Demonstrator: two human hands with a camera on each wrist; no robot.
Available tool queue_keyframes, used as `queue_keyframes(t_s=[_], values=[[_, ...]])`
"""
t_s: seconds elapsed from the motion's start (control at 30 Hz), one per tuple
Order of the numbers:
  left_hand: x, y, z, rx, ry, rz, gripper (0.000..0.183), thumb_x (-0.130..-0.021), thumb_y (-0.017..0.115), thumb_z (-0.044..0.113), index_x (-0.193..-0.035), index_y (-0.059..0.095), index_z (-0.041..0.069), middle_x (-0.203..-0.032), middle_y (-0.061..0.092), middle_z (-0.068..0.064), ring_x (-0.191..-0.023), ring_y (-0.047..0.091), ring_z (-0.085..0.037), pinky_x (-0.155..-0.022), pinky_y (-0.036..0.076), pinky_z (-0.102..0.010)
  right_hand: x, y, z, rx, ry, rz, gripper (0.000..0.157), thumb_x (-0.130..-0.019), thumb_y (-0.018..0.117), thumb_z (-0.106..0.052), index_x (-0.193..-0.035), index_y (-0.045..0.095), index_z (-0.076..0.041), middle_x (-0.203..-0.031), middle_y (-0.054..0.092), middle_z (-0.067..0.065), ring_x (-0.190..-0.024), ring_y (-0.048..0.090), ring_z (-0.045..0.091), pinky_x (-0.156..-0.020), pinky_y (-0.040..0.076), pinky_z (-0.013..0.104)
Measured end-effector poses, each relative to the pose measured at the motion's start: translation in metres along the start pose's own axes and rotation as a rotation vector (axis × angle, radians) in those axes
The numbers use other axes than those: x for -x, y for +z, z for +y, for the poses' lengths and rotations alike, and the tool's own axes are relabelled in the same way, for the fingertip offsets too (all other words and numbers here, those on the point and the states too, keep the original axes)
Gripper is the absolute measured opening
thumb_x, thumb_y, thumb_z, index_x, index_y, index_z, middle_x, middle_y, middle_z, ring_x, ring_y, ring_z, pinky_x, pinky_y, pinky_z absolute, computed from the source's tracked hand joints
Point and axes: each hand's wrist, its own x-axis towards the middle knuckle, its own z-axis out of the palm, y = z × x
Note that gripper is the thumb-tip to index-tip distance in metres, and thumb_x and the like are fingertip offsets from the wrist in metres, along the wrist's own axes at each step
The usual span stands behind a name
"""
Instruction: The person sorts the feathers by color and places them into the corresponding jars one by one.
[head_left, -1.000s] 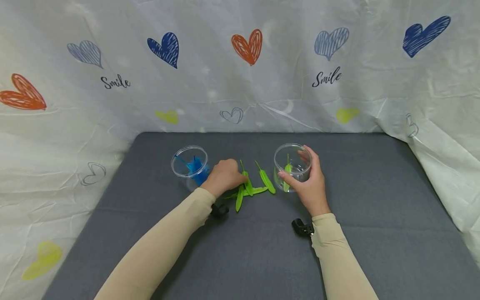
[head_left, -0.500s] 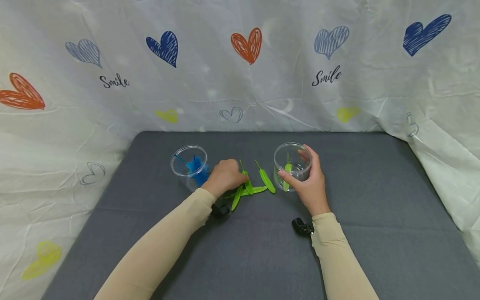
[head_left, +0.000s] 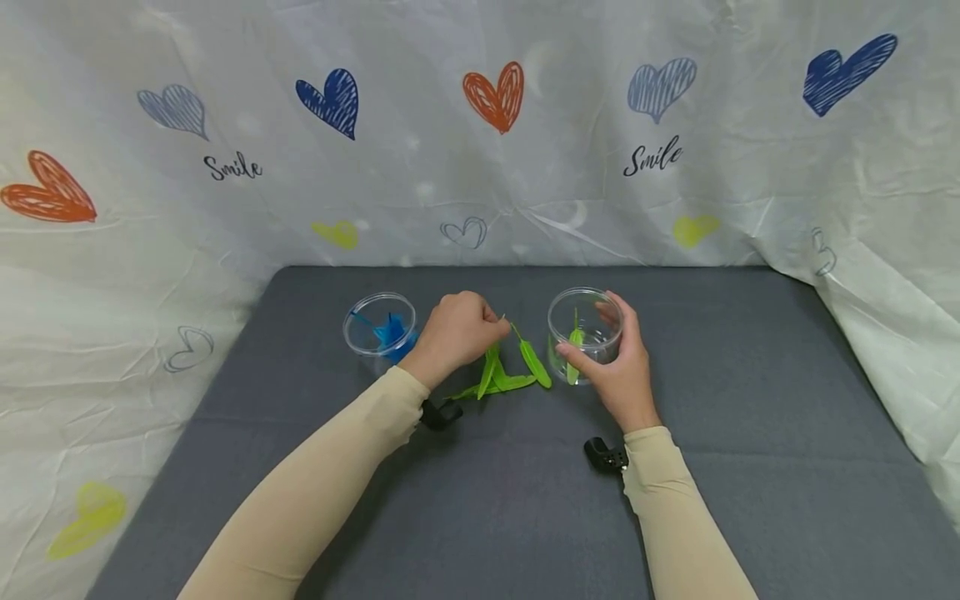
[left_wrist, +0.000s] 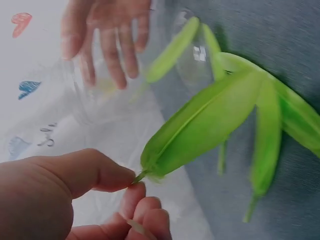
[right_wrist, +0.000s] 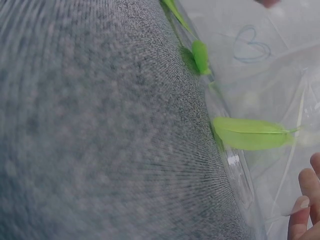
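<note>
- The left hand [head_left: 456,333] pinched a green feather [left_wrist: 200,120] by its quill, thumb and fingertip nearly closed together, the vane angling down over the loose feathers [head_left: 533,362].
- The step in hand looked like lifting that feather; a light pinch at the bare quill seemed right, as it left the soft barbs uncrushed.
- Its far end overlapped the others in the left wrist view; whether they touched could not be told, so a slow, straight lift seemed safest against dragging a neighbour.
- The right hand [head_left: 618,367] held a clear jar [head_left: 552,340], thumb in front, fingers behind; a steady, gentle grip seemed enough.
- Inside that jar stood one upright feather [right_wrist: 252,133].
- Blue feathers [head_left: 390,333] sat in the other jar [head_left: 379,295], just beside the left hand, so a bent wrist might have knocked it.
</note>
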Motion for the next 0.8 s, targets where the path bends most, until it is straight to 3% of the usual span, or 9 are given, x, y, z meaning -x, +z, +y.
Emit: queue_keyframes(t_s=[0.2,0.37,0.47,0.6,0.8], values=[[-0.001,-0.006,0.021,0.015,0.114,0.095,0.050,-0.104,0.067,0.030,-0.057,0.053,0.019,-0.051,0.040,0.003,-0.042,0.040,-0.017,-0.046,0.032,-0.029,0.000,0.000,0.000,-0.004,0.003,0.000,0.096,-0.088,0.092,-0.036,-0.166,0.036,-0.033,-0.161,0.054,0.001,-0.154,0.046,0.023,-0.127,0.036,0.057],[-0.003,-0.011,0.040,0.023,0.230,0.170,0.026,-0.105,0.066,0.029,-0.083,0.073,0.019,-0.067,0.064,0.002,-0.050,0.054,-0.018,-0.052,0.045,-0.032,0.001,0.000,0.001,-0.010,0.010,-0.011,0.096,-0.089,0.091,-0.036,-0.168,0.036,-0.028,-0.162,0.053,0.006,-0.155,0.046,0.024,-0.128,0.035,0.058],[-0.005,-0.013,0.055,0.033,0.300,0.208,0.020,-0.105,0.067,0.031,-0.095,0.077,0.017,-0.081,0.072,0.003,-0.060,0.061,-0.015,-0.060,0.053,-0.032,0.001,0.000,0.001,-0.012,0.013,-0.012,0.096,-0.089,0.091,-0.036,-0.168,0.035,-0.028,-0.162,0.053,0.008,-0.155,0.046,0.024,-0.128,0.035,0.058],[-0.008,-0.015,0.074,0.046,0.378,0.257,0.019,-0.106,0.068,0.031,-0.101,0.079,0.015,-0.091,0.075,0.002,-0.074,0.066,-0.012,-0.070,0.057,-0.032,0.001,-0.001,0.000,-0.012,0.024,-0.021,0.097,-0.089,0.091,-0.039,-0.168,0.034,-0.030,-0.163,0.053,0.006,-0.156,0.045,0.023,-0.128,0.035,0.058],[-0.010,-0.016,0.096,0.012,0.456,0.293,0.019,-0.107,0.067,0.031,-0.102,0.078,0.016,-0.095,0.074,0.003,-0.080,0.066,-0.012,-0.074,0.057,-0.031,0.001,-0.001,-0.003,0.001,0.031,-0.029,0.097,-0.089,0.091,-0.041,-0.167,0.034,-0.035,-0.163,0.053,0.001,-0.157,0.044,0.022,-0.127,0.036,0.059]])
